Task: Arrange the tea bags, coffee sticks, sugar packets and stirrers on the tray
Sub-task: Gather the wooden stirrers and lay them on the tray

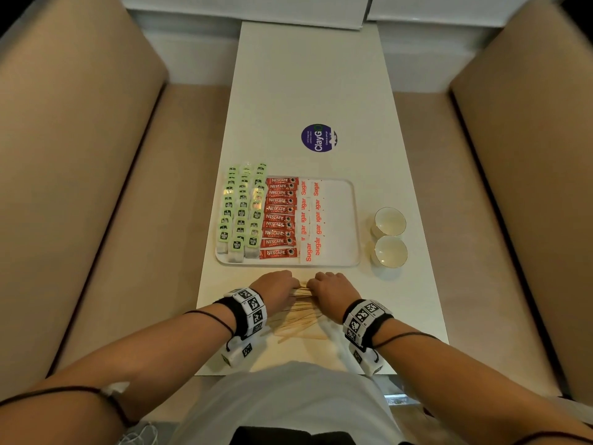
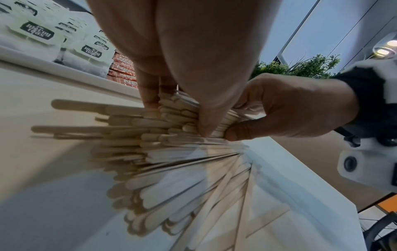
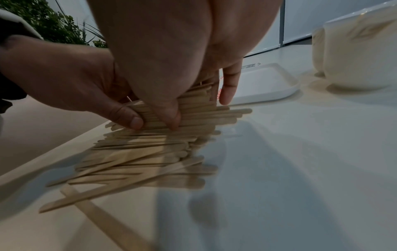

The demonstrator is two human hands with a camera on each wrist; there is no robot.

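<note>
The white tray [image 1: 340,220] holds green-tagged tea bags [image 1: 242,213] on its left, red coffee sticks [image 1: 279,216] in the middle and white sugar packets [image 1: 310,220] beside them; its right part is bare. Wooden stirrers [image 1: 300,316] lie fanned out on the table in front of the tray. My left hand [image 1: 277,285] and right hand [image 1: 329,289] sit side by side over the pile's far end. In the left wrist view my left hand [image 2: 178,117] pinches a bundle of stirrers [image 2: 171,178] between thumb and fingers. My right hand [image 3: 199,108] grips the same bundle from the other side.
Two white cups [image 1: 390,221] stand right of the tray, near the table's right edge. A round purple sticker [image 1: 318,138] lies on the table beyond the tray. Beige bench seats flank the narrow table on both sides.
</note>
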